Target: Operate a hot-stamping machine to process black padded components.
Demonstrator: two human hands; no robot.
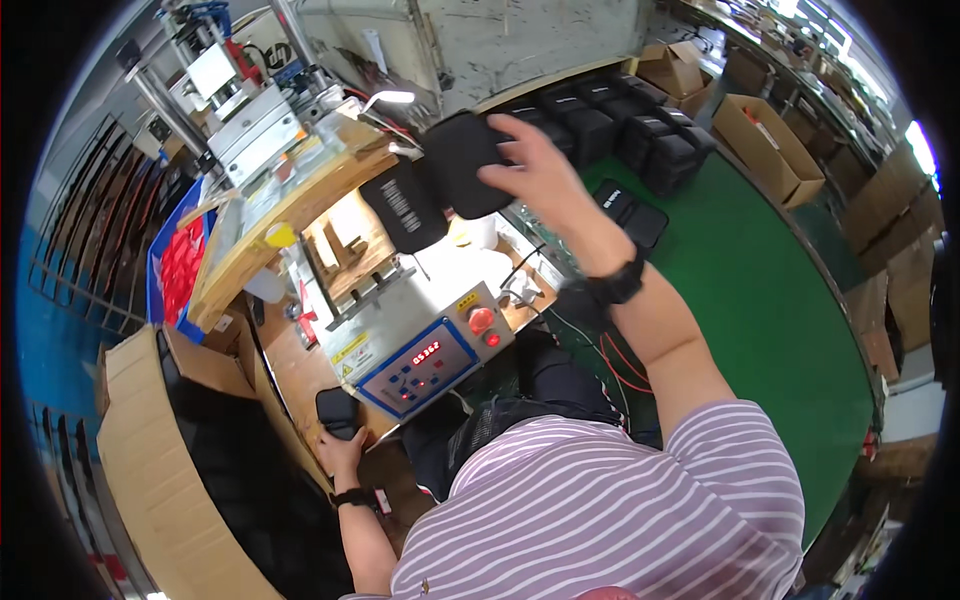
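Note:
My right hand [545,185] is raised above the machine, its thumb and fingers on the edge of a black fabric case [462,165]. Beside that case, or joined to it, hangs a black panel [405,207] with white lettering; I cannot tell whether they are one opened case. Low on the left, my left hand [342,452] grips a smaller black case [338,411] at the corner of the wooden bench. Between the hands sits a grey machine [400,335] with a blue-framed control panel [418,368], a lit red display and a red knob [481,320].
A cardboard box [150,470] of black items stands at my left, with red pieces [183,265] in a blue bin beyond. Far left rises a press [255,135]. Stacked black cases [660,150] and another black case [630,212] lie on the green surface [760,300]. Cables hang near my right arm.

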